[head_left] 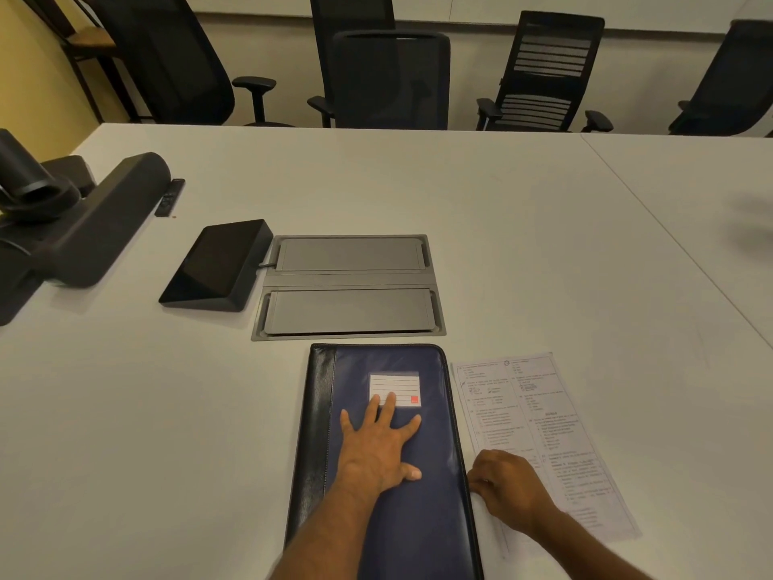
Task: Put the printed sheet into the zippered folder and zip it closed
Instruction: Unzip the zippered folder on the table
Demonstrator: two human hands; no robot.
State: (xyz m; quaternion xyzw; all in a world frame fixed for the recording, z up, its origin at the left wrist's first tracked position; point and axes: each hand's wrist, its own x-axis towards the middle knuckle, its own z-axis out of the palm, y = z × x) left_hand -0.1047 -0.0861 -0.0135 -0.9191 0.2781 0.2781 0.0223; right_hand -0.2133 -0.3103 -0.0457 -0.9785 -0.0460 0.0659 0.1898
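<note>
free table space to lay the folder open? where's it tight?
Widest bare patch: table left of the folder, below the tablet. Also bare: far strip beyond the cable hatch, and right of the sheet. Tight: folder's right edge meets the sheet, right hand there; hatch sits just beyond the folder's top. Left hand lies flat on the cover.

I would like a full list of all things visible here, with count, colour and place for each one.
zippered folder: 1, navy with black spine, closed, near table edge
label card: 1, white, on folder cover
printed sheet: 1, white, right of folder
flap panel: 1, grey, behind folder
tablet console: 1, black, left of panel
speaker bar: 1, black, far left
remote: 1, black, beside bar
table: 1, white
chairs: several, black, beyond table
left hand: flat on folder
right hand: at folder's right edge, over sheet
</note>
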